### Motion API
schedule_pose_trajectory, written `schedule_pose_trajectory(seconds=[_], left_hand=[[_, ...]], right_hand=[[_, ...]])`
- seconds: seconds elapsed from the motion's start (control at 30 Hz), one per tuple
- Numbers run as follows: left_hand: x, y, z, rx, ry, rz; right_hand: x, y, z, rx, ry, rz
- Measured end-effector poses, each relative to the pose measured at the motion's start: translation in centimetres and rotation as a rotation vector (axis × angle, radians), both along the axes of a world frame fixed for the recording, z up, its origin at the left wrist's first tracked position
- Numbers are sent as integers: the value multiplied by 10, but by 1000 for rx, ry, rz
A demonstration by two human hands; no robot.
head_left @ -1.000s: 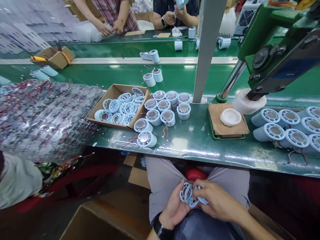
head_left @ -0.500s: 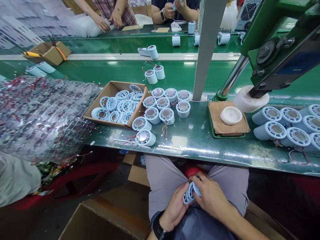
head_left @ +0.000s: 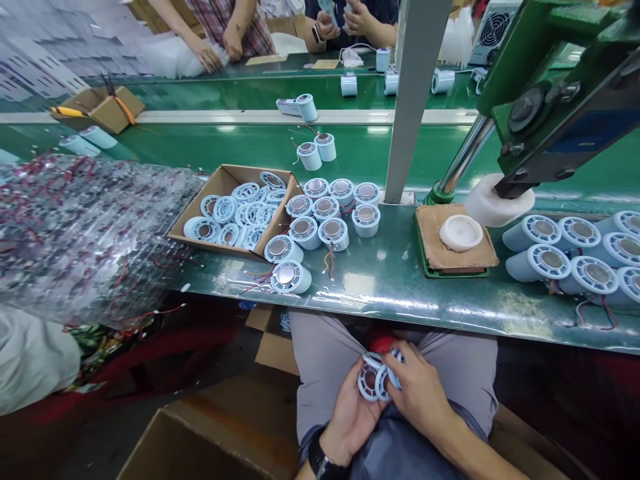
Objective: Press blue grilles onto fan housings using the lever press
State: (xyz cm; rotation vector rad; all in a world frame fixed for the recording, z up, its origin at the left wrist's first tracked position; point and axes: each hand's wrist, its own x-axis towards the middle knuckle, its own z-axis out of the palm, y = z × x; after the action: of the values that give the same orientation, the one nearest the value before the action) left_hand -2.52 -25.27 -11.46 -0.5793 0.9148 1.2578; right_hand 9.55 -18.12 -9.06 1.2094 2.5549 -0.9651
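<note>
Over my lap, both hands are closed on light-blue slotted plastic rings [head_left: 369, 383]. My left hand [head_left: 353, 415] cradles some of them in its palm and fingers. Against the right side of the bunch, my right hand [head_left: 421, 393] pinches more rings between thumb and fingers. The rings overlap, so I cannot tell how many there are. Ahead on the bench, a cardboard box [head_left: 220, 248] holds many similar rings. Beside it stand several light-blue cylinders [head_left: 303, 231] with round metal discs on top and thin wires.
A green hand press [head_left: 530, 113] stands at the right over a white round holder [head_left: 461, 233] on cardboard. More cylinders [head_left: 590, 273] sit right of it. A grey post [head_left: 417, 100] rises from the bench. Wired parts in plastic [head_left: 90, 233] lie left. Co-workers' hands [head_left: 345, 25] show across the line.
In my hands the rings have spread apart, with more of their faces showing. My left hand has opened slightly around them. Across the line, a co-worker's hands have shifted.
</note>
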Motion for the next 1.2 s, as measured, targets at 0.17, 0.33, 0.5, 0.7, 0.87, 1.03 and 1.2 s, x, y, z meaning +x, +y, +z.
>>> schedule_pose_trajectory(seconds=[0.17, 0.33, 0.5, 0.7, 0.87, 1.03, 1.2], left_hand=[[-3, 0, 3, 68, 23, 38], [-1, -3, -3, 98, 20, -5], [1, -5, -10, 50, -55, -111], [1, -5, -8, 68, 17, -40], [2, -7, -6, 97, 49, -26], [0, -6, -10, 81, -33, -105], [2, -5, -7, 108, -54, -121]], right_hand=[[2, -2, 5, -30, 59, 153], [0, 2, 10, -34, 70, 140], [-1, 7, 9, -64, 59, 111], [8, 10, 10, -95, -30, 43], [5, 6, 12, -75, -72, 46], [2, 2, 11, -82, 6, 149], [0, -2, 12, -76, 36, 148]])
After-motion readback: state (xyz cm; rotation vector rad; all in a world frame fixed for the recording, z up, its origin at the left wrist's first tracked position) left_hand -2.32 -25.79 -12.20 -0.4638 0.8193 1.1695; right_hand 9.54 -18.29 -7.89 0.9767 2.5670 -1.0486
